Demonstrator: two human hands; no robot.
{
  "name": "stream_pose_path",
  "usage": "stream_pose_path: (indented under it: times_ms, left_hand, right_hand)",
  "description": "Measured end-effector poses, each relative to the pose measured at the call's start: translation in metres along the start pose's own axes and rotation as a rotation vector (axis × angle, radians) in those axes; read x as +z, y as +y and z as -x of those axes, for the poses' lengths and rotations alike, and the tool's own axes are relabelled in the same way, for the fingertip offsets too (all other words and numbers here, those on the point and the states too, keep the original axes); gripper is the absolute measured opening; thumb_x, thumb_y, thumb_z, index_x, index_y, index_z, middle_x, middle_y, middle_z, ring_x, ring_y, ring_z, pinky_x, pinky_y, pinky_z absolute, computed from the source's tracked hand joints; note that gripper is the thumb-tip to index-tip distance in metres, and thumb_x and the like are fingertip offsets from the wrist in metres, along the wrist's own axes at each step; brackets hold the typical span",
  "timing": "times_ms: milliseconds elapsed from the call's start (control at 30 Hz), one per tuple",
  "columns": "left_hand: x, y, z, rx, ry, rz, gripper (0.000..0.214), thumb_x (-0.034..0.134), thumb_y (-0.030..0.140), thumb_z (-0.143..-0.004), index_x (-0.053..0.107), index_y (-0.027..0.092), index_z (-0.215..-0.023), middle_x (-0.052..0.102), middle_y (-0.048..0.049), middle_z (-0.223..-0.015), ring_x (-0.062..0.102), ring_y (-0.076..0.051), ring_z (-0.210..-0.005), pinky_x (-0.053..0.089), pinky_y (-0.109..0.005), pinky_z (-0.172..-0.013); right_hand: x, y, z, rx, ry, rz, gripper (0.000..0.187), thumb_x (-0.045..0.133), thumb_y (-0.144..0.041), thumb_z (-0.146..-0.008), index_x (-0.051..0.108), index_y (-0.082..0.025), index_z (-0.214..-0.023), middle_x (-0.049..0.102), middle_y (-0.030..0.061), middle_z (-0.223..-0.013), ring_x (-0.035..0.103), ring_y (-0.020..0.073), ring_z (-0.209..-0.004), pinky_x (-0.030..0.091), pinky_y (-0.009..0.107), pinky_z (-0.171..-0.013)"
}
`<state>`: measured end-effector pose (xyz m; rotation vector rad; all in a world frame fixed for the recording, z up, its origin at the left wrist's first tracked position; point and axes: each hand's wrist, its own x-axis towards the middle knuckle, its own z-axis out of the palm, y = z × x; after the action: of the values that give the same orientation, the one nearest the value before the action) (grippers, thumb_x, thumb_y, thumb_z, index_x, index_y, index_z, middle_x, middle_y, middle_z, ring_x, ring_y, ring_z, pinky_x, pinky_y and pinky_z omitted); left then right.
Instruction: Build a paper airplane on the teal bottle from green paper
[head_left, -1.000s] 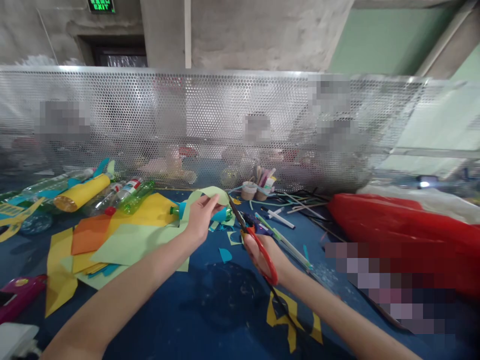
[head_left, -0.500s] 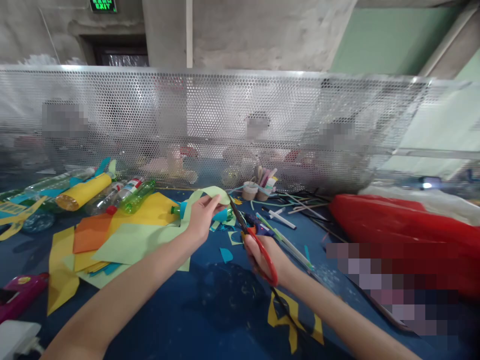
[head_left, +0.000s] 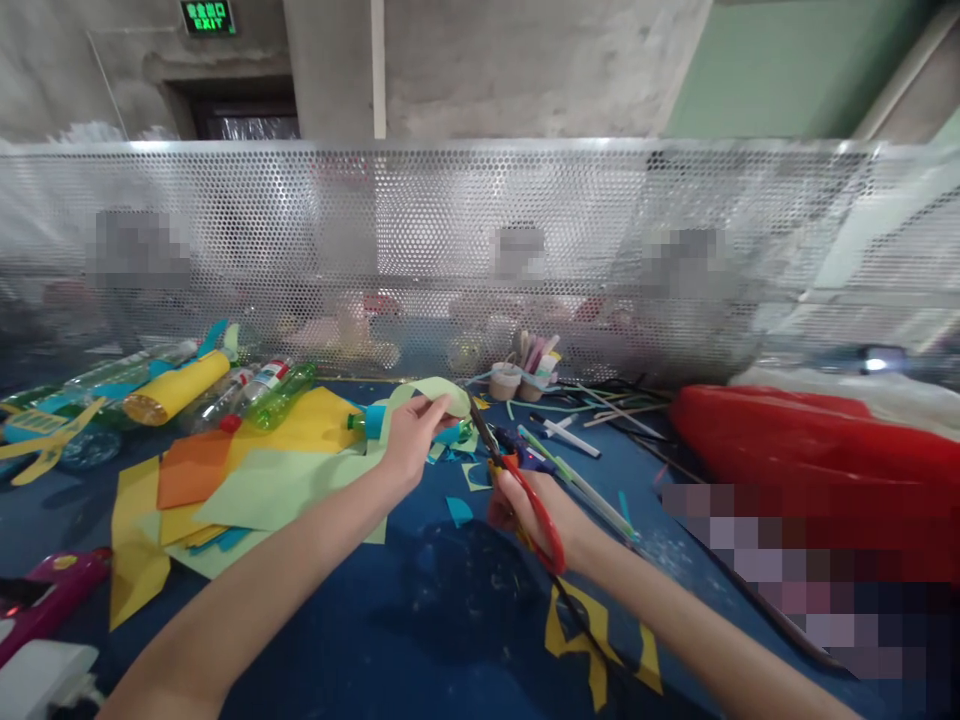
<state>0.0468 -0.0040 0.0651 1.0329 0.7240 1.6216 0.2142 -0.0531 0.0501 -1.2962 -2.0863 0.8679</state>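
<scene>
My left hand (head_left: 409,437) pinches a curved strip of light green paper (head_left: 435,392) above the blue table (head_left: 450,610). My right hand (head_left: 529,510) grips red-handled scissors (head_left: 517,478), fingers through the loops. The dark blades point up and left, and their tips meet the green strip just right of my left fingers. Small blue and green paper scraps (head_left: 457,510) lie on the table under both hands.
Sheets of green, yellow and orange paper (head_left: 247,470) lie at the left, with plastic bottles (head_left: 255,392) and a yellow tube (head_left: 174,388) behind. Pens (head_left: 574,438) and small cups (head_left: 517,380) stand near a perforated metal screen (head_left: 450,250). A red bag (head_left: 795,450) lies at the right.
Both hands stay in nearly the same pose with paper and scissors. The view has shifted slightly, so everything sits a little lower and to the right.
</scene>
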Motion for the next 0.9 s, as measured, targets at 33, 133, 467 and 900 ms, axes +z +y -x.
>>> stream_pose_path:
  times_ms: [33, 133, 467, 900]
  left_hand:
    - [0.0, -0.0001, 0.0, 0.003, -0.002, -0.006, 0.02, 0.072, 0.033, -0.064, 0.069, 0.014, -0.071, 0.069, -0.0041, -0.071, 0.065, -0.016, -0.069, 0.05, -0.031, -0.074]
    - [0.0002, -0.0005, 0.0005, 0.008, -0.021, -0.022, 0.019, 0.071, 0.032, -0.066, 0.069, 0.014, -0.072, 0.069, -0.0039, -0.072, 0.065, -0.017, -0.07, 0.05, -0.032, -0.075]
    - [0.0, 0.0002, -0.0003, -0.008, -0.045, -0.023, 0.018, 0.071, 0.031, -0.066, 0.07, 0.014, -0.072, 0.07, -0.0036, -0.074, 0.064, -0.015, -0.069, 0.051, -0.031, -0.074]
    - [-0.0002, -0.0007, 0.0006, -0.04, -0.091, -0.048, 0.017, 0.07, 0.031, -0.066, 0.069, 0.015, -0.071, 0.069, -0.003, -0.073, 0.063, -0.014, -0.068, 0.052, -0.029, -0.073]
  right_hand:
    - [-0.0001, -0.0001, 0.0001, -0.001, 0.003, 0.0, 0.065, 0.023, -0.061, -0.087, 0.059, -0.017, -0.055, 0.064, 0.0087, -0.057, 0.059, 0.0181, -0.053, 0.046, 0.028, -0.055]
    - [-0.0001, -0.0003, 0.0002, 0.001, 0.014, -0.004, 0.064, 0.024, -0.061, -0.087, 0.059, -0.018, -0.053, 0.063, 0.0077, -0.055, 0.059, 0.0179, -0.052, 0.046, 0.028, -0.055]
    - [-0.0006, -0.0025, -0.0002, 0.023, 0.024, -0.007, 0.063, 0.025, -0.058, -0.087, 0.059, -0.017, -0.052, 0.063, 0.0076, -0.055, 0.059, 0.0185, -0.052, 0.046, 0.029, -0.056]
    - [-0.0038, -0.0068, 0.0024, 0.01, 0.023, 0.01, 0.064, 0.024, -0.059, -0.087, 0.057, -0.018, -0.052, 0.063, 0.0074, -0.055, 0.059, 0.018, -0.053, 0.045, 0.028, -0.057]
